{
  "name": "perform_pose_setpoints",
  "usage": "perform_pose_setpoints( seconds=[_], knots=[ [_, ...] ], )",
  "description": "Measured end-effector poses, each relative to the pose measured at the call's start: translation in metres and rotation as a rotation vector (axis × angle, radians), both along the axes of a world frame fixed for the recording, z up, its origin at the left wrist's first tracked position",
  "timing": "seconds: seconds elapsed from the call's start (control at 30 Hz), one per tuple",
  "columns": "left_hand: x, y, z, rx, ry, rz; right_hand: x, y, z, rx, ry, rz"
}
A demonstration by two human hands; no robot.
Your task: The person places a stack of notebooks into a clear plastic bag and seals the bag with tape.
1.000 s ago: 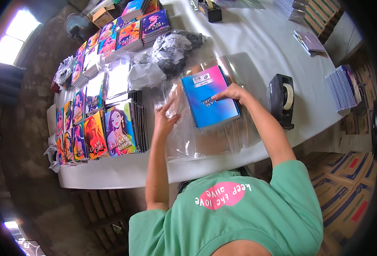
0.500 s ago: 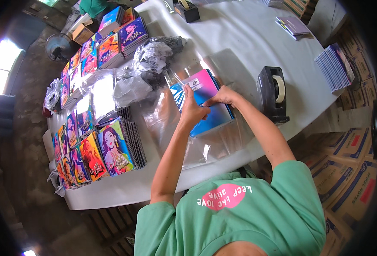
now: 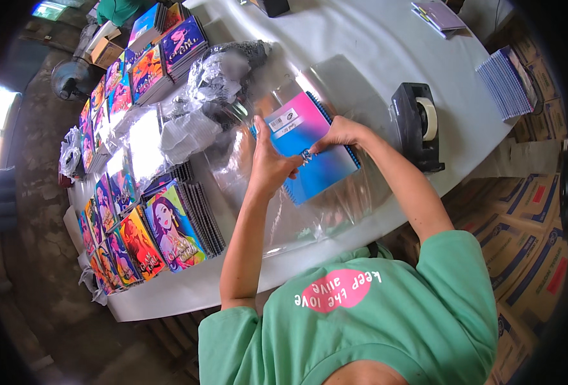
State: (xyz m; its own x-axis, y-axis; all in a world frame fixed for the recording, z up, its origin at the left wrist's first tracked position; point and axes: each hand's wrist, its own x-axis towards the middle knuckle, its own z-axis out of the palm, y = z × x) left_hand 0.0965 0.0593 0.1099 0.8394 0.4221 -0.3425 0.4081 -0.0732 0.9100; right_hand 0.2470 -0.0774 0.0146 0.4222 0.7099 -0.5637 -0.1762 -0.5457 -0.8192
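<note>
The bare left hand [image 3: 274,168], spread on the clear plastic sheet [image 3: 290,224] a second ago, is now over the left side of the pink-and-blue spiral notebook [image 3: 325,178], fingers curled, thumb up. The bare right hand [image 3: 340,133] is now near it. The white rectangular label [image 3: 284,120], partly covered half a second ago, shows again.

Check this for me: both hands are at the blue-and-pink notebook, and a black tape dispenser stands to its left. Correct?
Not quite: the head view shows the black tape dispenser to the right of the blue-and-pink notebook. The left hand and right hand are indeed at it.
</note>
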Motion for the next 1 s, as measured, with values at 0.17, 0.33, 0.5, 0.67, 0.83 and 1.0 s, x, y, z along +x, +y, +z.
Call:
perform_pose_setpoints(
  seconds=[0.17, 0.33, 0.5, 0.67, 0.83, 1.0],
  knots=[
    [0.016, -0.016, -0.035, 0.043, -0.055, -0.006, -0.001, 0.001, -0.014, -0.028, -0.111, -0.006],
    [0.027, -0.028, -0.068, 0.135, -0.082, -0.067, 0.0, 0.001, -0.003, -0.202, -0.22, 0.09],
    [0.025, -0.015, -0.092, 0.28, -0.394, -0.126, -0.026, -0.003, 0.007, 0.053, -0.383, -0.122],
    [0.01, -0.016, -0.048, -0.193, -0.255, -0.146, -0.042, 0.0, -0.008, -0.161, -0.692, -0.058],
    [-0.021, -0.006, -0.066, 0.627, -0.222, -0.47, -0.043, -0.005, -0.001, -0.135, -0.676, -0.039],
    [-0.027, -0.008, -0.087, 0.773, -0.019, -0.511, -0.049, -0.036, 0.003, -0.429, -0.738, -0.33]
  ],
)
